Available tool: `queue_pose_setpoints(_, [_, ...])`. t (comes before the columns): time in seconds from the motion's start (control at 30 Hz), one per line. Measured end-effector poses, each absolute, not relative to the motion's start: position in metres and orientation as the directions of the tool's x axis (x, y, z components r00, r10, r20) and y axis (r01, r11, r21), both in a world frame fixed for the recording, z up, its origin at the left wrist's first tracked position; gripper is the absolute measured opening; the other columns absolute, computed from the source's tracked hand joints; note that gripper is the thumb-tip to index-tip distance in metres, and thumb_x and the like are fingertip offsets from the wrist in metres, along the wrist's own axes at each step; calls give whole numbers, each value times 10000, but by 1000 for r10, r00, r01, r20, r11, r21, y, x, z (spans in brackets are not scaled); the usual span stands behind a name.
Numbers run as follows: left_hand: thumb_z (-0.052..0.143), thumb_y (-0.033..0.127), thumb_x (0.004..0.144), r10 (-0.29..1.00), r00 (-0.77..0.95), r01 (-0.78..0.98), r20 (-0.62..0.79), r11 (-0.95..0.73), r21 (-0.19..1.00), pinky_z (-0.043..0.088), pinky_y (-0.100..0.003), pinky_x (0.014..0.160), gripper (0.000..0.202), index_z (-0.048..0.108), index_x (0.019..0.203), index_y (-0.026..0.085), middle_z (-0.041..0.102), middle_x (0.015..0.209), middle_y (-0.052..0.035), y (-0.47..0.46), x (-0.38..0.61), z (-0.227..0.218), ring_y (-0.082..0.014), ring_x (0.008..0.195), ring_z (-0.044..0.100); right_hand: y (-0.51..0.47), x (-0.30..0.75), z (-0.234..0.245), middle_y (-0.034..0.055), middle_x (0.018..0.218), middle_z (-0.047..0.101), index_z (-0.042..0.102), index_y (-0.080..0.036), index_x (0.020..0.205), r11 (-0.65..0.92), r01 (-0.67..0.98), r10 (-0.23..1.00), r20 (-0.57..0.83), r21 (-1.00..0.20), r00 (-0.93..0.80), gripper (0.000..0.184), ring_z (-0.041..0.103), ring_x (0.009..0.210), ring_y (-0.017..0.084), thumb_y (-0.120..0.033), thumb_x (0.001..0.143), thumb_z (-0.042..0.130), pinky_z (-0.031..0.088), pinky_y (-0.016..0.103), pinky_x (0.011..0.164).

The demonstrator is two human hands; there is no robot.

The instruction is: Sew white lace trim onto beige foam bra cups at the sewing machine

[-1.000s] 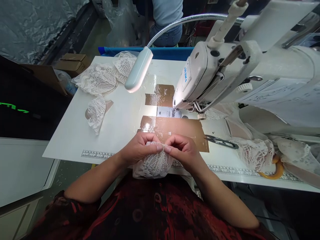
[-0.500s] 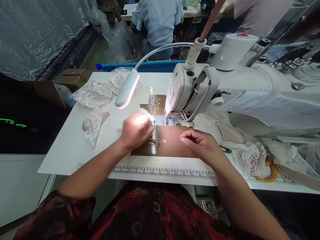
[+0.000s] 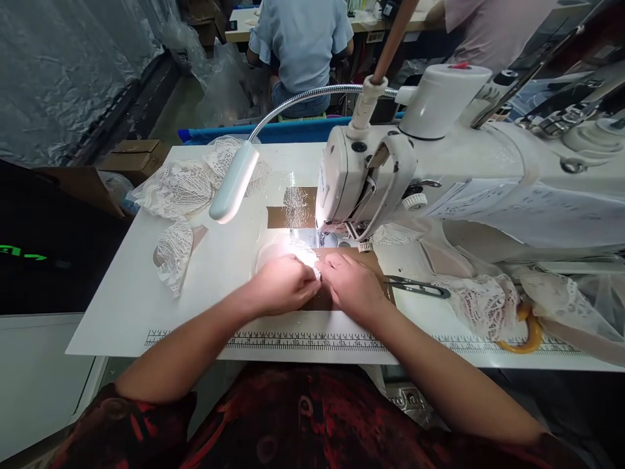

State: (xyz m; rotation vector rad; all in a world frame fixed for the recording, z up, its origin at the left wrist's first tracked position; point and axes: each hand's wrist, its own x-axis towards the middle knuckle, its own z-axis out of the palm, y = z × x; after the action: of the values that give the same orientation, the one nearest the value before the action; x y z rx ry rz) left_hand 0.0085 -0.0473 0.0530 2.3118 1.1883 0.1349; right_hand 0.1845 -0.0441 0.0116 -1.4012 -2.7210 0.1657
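Note:
A piece of white lace [image 3: 303, 251] lies just in front of the sewing machine's needle area [image 3: 326, 236], brightly lit. My left hand [image 3: 284, 283] is closed on its near edge, fingers curled. From the other side my right hand [image 3: 351, 283] pinches the lace's right edge, its fingertips almost touching the left ones. Both hands rest over the brown taped patch [image 3: 385, 266] on the table. Beside my right hand lie dark thread snips [image 3: 418, 286]. The fingertips partly hide the lace's near edge.
The sewing machine head [image 3: 371, 176] stands close behind my hands. A lamp [image 3: 235, 182] on a bent neck hangs at left. Lace pieces lie at left [image 3: 176, 189] and right [image 3: 483, 303], near an orange ring handle [image 3: 530, 332]. A person [image 3: 303, 45] sits beyond the table.
My right hand has moved left and taken hold of the lace. My left hand has come slightly right and nearer, with the lace now spread below the needle area. The snips are uncovered.

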Motion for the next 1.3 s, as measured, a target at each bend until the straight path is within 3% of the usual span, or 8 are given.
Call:
queue_pose_setpoints(0.07, [412, 357, 932, 666, 712, 584, -223, -384, 715, 400, -226, 510, 384, 617, 689, 140, 570, 588, -7, -41, -6, 64, -114, 538, 510, -46, 185, 12, 58, 907, 620, 643, -197, 1021, 579, 811, 815, 23, -79, -580, 258, 503, 841, 197, -125, 856, 457, 316, 306, 644])
queue_pose_setpoints(0.13, [401, 362, 946, 715, 681, 544, -155, -353, 761, 434, -219, 537, 358, 649, 808, 143, 626, 680, -11, -36, -14, 63, -114, 592, 554, -47, 185, 13, 57, 909, 621, 635, -195, 1058, 577, 815, 817, 38, -48, -576, 290, 492, 826, 196, -114, 880, 421, 309, 312, 656])
queue_pose_setpoints(0.23, [442, 308, 939, 835, 541, 645, 99, -487, 588, 505, -324, 744, 288, 668, 1009, 143, 696, 961, -84, -35, -11, 41, -184, 830, 616, -48, 184, 12, 68, 892, 623, 629, -183, 1092, 567, 823, 822, 66, -25, -565, 333, 487, 803, 194, -100, 912, 361, 313, 313, 667])
queue_pose_setpoints(0.37, [439, 250, 937, 761, 596, 670, 256, -647, 363, 513, -436, 793, 300, 662, 1086, 118, 648, 1159, -163, -32, -2, 8, -241, 890, 617, -49, 183, 12, 82, 879, 625, 616, -190, 1141, 539, 843, 841, 62, -6, -537, 355, 499, 794, 202, -113, 927, 344, 326, 319, 658])
queue_pose_setpoints(0.57, [448, 210, 933, 701, 655, 630, 284, -713, 307, 522, -441, 762, 280, 655, 1098, 119, 652, 1167, -155, -11, -4, -2, -244, 881, 619, -42, 183, 11, 103, 993, 638, 593, -208, 1208, 469, 883, 883, 19, -11, -469, 395, 536, 854, 223, -125, 931, 324, 366, 334, 671])
queue_pose_setpoints(0.87, [451, 215, 935, 629, 720, 548, 293, -775, 315, 508, -422, 784, 247, 647, 1067, 141, 661, 1148, -155, 12, -7, -3, -256, 1003, 624, -32, 181, 4, 125, 944, 633, 607, -198, 1217, 433, 901, 898, 83, 16, -433, 416, 573, 833, 224, -109, 900, 354, 402, 312, 614])
queue_pose_setpoints(1.1, [521, 211, 891, 565, 716, 500, 409, -825, 265, 501, -383, 735, 234, 655, 1076, 159, 688, 1102, -127, 18, -12, -10, -243, 947, 641, -33, 179, 9, 97, 954, 638, 581, -188, 1236, 443, 896, 896, 34, 25, -444, 433, 569, 805, 200, -76, 879, 363, 412, 303, 601])
queue_pose_setpoints(1.3, [516, 197, 879, 624, 683, 574, 381, -780, 248, 488, -393, 742, 285, 644, 1127, 137, 671, 1133, -125, 17, -10, -12, -236, 899, 599, -34, 183, 3, 83, 945, 632, 582, -203, 1234, 462, 887, 885, 59, -4, -461, 432, 555, 803, 188, -82, 884, 359, 401, 289, 609])
